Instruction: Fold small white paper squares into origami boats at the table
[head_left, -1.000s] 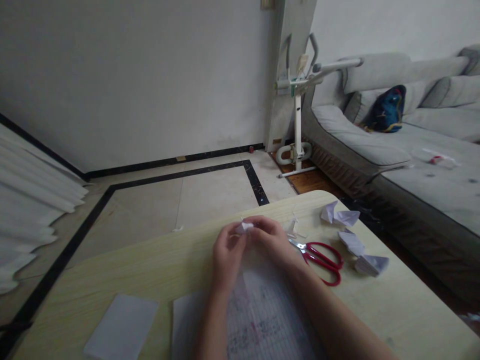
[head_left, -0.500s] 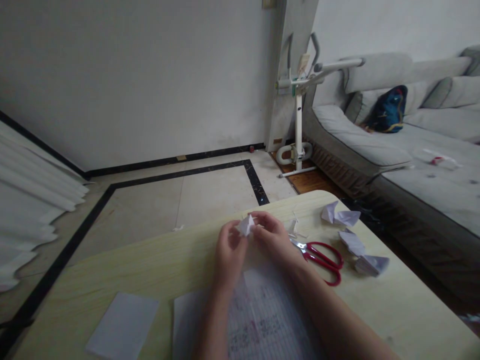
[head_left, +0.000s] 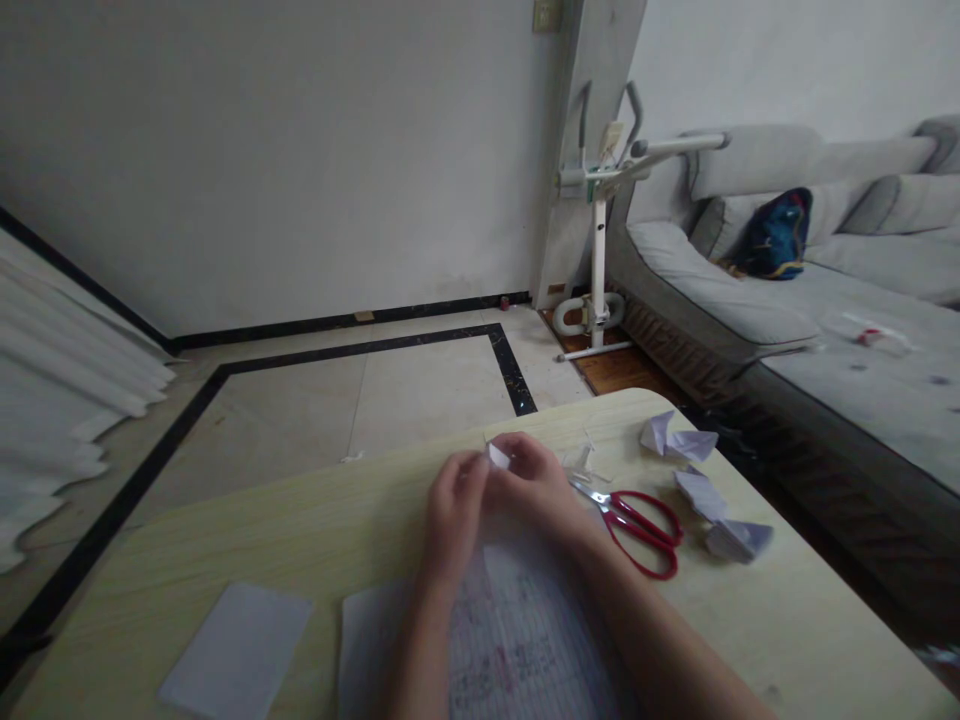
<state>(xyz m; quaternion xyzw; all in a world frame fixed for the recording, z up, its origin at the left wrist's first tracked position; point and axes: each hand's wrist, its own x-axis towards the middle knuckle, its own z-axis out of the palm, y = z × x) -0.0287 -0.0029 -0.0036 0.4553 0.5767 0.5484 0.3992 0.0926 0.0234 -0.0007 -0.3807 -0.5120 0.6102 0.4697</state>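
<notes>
A small piece of folded white paper (head_left: 497,456) is pinched between my two hands near the far edge of the table. My left hand (head_left: 456,495) grips it from the left, fingers closed. From the right, my right hand (head_left: 531,480) closes on it too, and the fingers cover much of its shape. Under my forearms lies a lined notebook (head_left: 517,640) with writing on it. Scissors (head_left: 637,525) with red handles rest just right of my right hand, beside thin paper scraps (head_left: 585,462). Several folded paper pieces (head_left: 739,540) sit farther right.
A blank white paper sheet (head_left: 238,650) lies on the left of the wooden table (head_left: 360,530). Beyond the table stand a white exercise machine (head_left: 598,250) and a grey sofa (head_left: 870,370) bearing a blue bag (head_left: 776,235). A white curtain (head_left: 67,390) hangs at the left.
The folded paper showed a raised point half a second ago; now my fingers cover more of it and my hands are closer together. The view has shifted slightly.
</notes>
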